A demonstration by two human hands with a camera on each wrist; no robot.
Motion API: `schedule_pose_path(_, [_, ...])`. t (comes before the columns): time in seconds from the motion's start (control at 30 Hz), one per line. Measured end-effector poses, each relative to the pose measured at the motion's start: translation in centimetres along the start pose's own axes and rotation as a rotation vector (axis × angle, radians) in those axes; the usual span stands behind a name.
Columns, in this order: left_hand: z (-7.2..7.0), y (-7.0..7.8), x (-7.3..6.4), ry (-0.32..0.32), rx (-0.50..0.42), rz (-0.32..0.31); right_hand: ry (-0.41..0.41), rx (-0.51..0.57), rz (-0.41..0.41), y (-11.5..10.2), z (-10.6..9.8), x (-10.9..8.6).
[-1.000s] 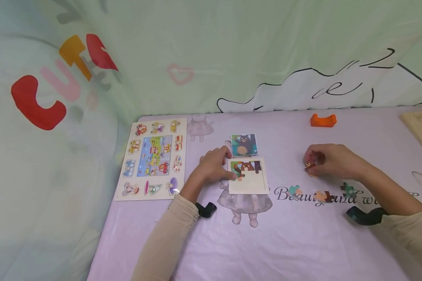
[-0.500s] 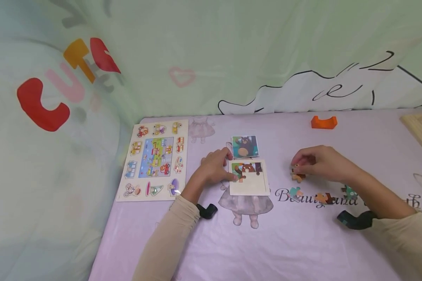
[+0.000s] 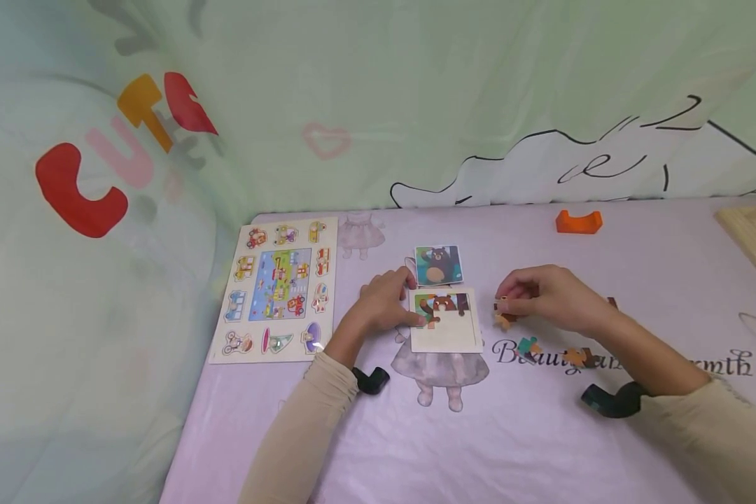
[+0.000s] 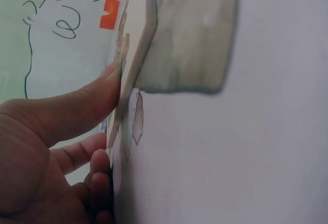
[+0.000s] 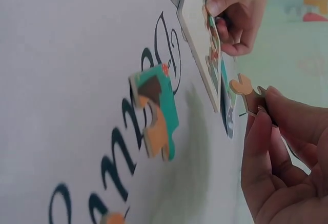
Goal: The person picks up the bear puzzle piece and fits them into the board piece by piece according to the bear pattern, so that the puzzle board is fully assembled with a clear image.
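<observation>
From where I stand, the right hand (image 3: 551, 297) has a brown-and-tan puzzle piece (image 5: 249, 92) pinched between thumb and fingers, raised above the counter (image 3: 510, 434) and just to the right of the puzzle tray (image 3: 453, 336). The left hand (image 3: 384, 301) grips the tray's left edge, its thumb lying on top and the fingers curled at the side. Across the top of the tray sit the fitted pieces (image 3: 444, 303), the bear's head among them; the bare wood lies below and to the right.

The step looks to be carrying this piece in and seating it. I'd check it first against the bear card (image 3: 439, 266) just beyond the tray: brown and tan suggest the body, though I can't be sure of the slot. Turn it in the air so its knob and notch match a neighbour, then lower it flat; a tilted knob may lift what is seated. Finish with a fingertip pressing straight down rather than sliding. The left thumb should hold firm without nudging the piece under it, and shift aside if it blocks the slot. The teal piece (image 3: 529, 348) and tan-brown piece (image 3: 578, 357) can wait where they lie, well apart from the tray.
</observation>
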State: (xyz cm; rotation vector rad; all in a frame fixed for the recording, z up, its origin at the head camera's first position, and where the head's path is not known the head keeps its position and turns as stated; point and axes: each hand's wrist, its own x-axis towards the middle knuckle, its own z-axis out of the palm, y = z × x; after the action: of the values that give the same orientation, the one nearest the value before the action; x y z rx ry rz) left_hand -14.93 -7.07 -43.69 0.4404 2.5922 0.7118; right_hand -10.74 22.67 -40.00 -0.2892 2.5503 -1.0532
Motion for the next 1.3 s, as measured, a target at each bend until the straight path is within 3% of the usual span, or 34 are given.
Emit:
schedule_pose_path(0.43, [0.1,-0.1,-0.1,0.001,-0.002,0.006,-0.080,0.145,0.037,-1.4,1.6,1.3])
schedule_pose_path(0.87, [0.1,-0.2,0.0,-0.003,-0.002,0.001,-0.045,0.128,-0.019,-2.2,3.3,2.8])
schedule_pose_path(1.3, [-0.1,-0.1,0.0,-0.004,0.003,0.003,-0.074,0.154,0.054,-3.1,4.8,3.8])
